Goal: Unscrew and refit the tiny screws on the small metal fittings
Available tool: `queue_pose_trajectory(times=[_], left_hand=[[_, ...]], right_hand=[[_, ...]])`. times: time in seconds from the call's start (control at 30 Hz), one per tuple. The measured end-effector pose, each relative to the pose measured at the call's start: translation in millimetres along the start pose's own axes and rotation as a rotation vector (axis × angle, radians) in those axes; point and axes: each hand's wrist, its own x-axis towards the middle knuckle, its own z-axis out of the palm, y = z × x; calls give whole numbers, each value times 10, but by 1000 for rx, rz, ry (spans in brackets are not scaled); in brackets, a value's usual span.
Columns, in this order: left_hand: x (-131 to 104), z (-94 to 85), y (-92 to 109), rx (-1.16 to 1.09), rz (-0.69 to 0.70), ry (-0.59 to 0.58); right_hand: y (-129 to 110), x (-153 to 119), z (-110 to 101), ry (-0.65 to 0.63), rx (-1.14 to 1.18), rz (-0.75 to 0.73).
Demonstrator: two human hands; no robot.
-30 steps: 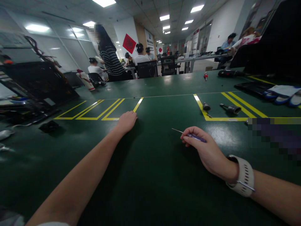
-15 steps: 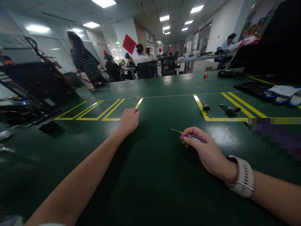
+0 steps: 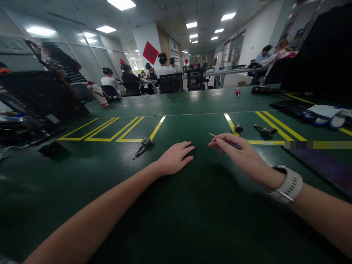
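Observation:
My left hand (image 3: 177, 157) lies over the green table with its fingers stretched out and nothing in them. To its left rests a metal tool with a cup-shaped head and a thin shank, apparently a hole saw (image 3: 145, 142), apart from the hand. My right hand (image 3: 232, 146) is closed around a small screwdriver with a purple handle (image 3: 235, 145). Its thin blade points left, toward the fingers of the left hand. Just beyond the right hand stands a metal cup-shaped piece (image 3: 238, 127), partly hidden. Another shanked cup-headed tool (image 3: 266, 131) lies farther right.
Yellow tape lines (image 3: 128, 140) mark the table. At right are a blurred-out flat panel (image 3: 324, 165), white and blue gloves (image 3: 326, 113) and a dark power tool (image 3: 265, 90). A red-handled tool (image 3: 238, 91) lies at the back. A black object (image 3: 52, 148) sits left. People sit beyond.
My left hand has moved right and toward me, its fingers spreading; the cup-headed tool now shows where it was. My right hand has risen slightly, still gripping the screwdriver.

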Motion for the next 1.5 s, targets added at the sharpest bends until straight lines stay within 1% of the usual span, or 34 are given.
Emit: queue_pose_trajectory(times=[0.07, 0.13, 0.17, 0.2, 0.27, 0.33, 0.43, 0.5, 0.6, 0.7, 0.9, 1.0, 1.13, 1.17, 1.27, 1.37, 1.5], left_hand=[[-1, 10, -19, -8, 4, 8], [-4, 23, -32, -16, 8, 13], [-6, 28, -36, -21, 8, 15], [-11, 30, -39, -26, 8, 17], [-21, 27, -40, -33, 4, 22], [-32, 17, -38, -38, 1, 24], [-39, 3, -33, -41, 0, 15], [-38, 0, -30, -40, -1, 9], [-30, 6, -26, -33, -8, 7], [-24, 13, -16, -21, -9, 3], [-33, 19, 12, -14, -30, 17], [-45, 3, 71, -31, -13, 40], [-69, -63, 255, -58, 100, 113], [-79, -82, 309, -53, 130, 127], [-122, -117, 445, 16, 275, 146], [-171, -111, 522, 80, 410, 191], [-207, -73, 556, 109, 507, 238]], right_hand=[[25, 172, -167, 156, -189, -59], [112, 359, -345, 299, -320, -72], [177, 451, -429, 365, -372, -46], [250, 538, -505, 418, -402, 17], [405, 687, -619, 423, -410, 94], [545, 794, -675, 398, -413, 155], [698, 879, -681, 328, -419, 233], [765, 894, -666, 285, -425, 255], [812, 858, -635, 222, -420, 230], [775, 755, -579, 149, -399, 175], [508, 406, -373, 6, -378, 119], [358, 218, -227, -80, -363, 105], [218, 5, 13, -179, -341, 53], [196, -40, 72, -200, -339, 17], [147, -153, 226, -249, -300, -29], [105, -246, 331, -261, -236, -29], [46, -341, 403, -266, -156, 3]])
